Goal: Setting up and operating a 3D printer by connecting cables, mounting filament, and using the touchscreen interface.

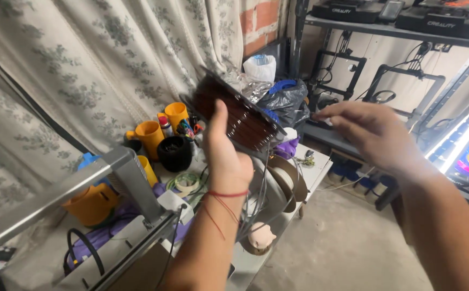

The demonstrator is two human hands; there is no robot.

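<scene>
My left hand (pixel 224 156) is raised over the cluttered table and grips a spool of dark brown filament (pixel 233 110), tilted so its flat side faces up-left. A red string bracelet circles that wrist. My right hand (pixel 372 129) hovers to the right of the spool, fingers pinched together near the spool's far edge; whether a thin strand sits between them cannot be told.
A white table (pixel 315 167) carries orange cups (pixel 151 137), a black pot (pixel 174 152), tape rolls, purple parts and another spool (pixel 285 183). A grey metal frame bar (pixel 83 183) crosses the lower left. Curtains hang behind; black shelving (pixel 385 29) with printers stands right.
</scene>
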